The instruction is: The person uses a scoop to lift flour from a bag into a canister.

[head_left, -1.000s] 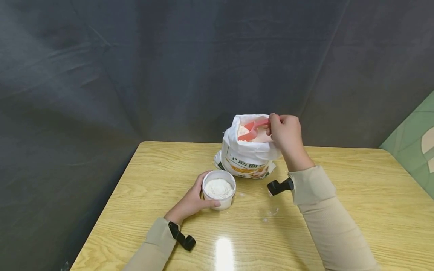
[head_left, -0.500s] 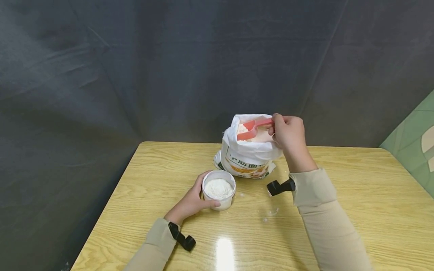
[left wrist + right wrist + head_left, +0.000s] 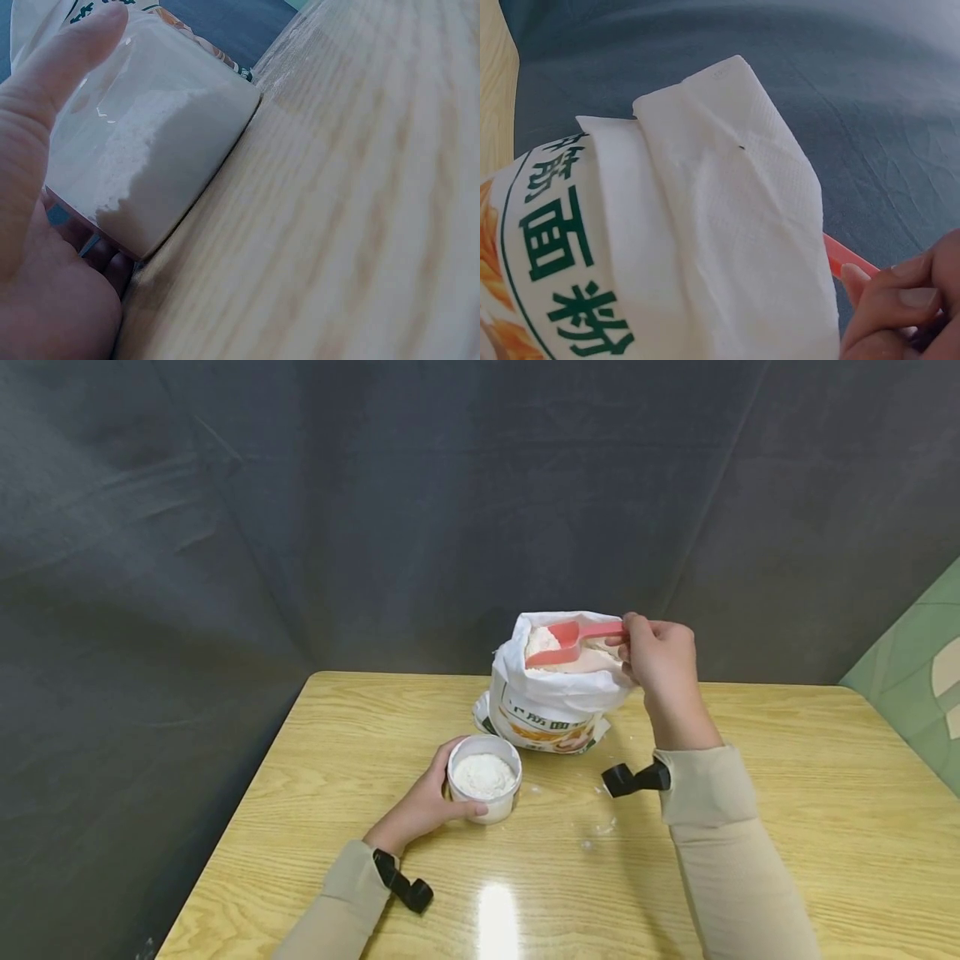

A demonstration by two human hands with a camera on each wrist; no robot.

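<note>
My left hand grips a clear round tub that stands on the table, thumb on its near side and fingers round the left. White flour partly fills the tub; the left wrist view shows it through the wall. In my right hand is the handle of a red scoop, pinched between thumb and fingers. The scoop's bowl carries flour and lies within the open mouth of a white flour bag. From the right wrist, the bag's folded rim hides the bowl, leaving only part of the handle visible.
The bag stands behind the tub on the wooden table, flour inside it below the rim. Small flour spills lie right of the tub. A dark curtain hangs behind the table, and a green patterned surface is at far right.
My right hand has moved right and slightly down, drawing the scoop to the right inside the bag's mouth. More of the scoop's bowl shows. My left hand and the tub stay put.
</note>
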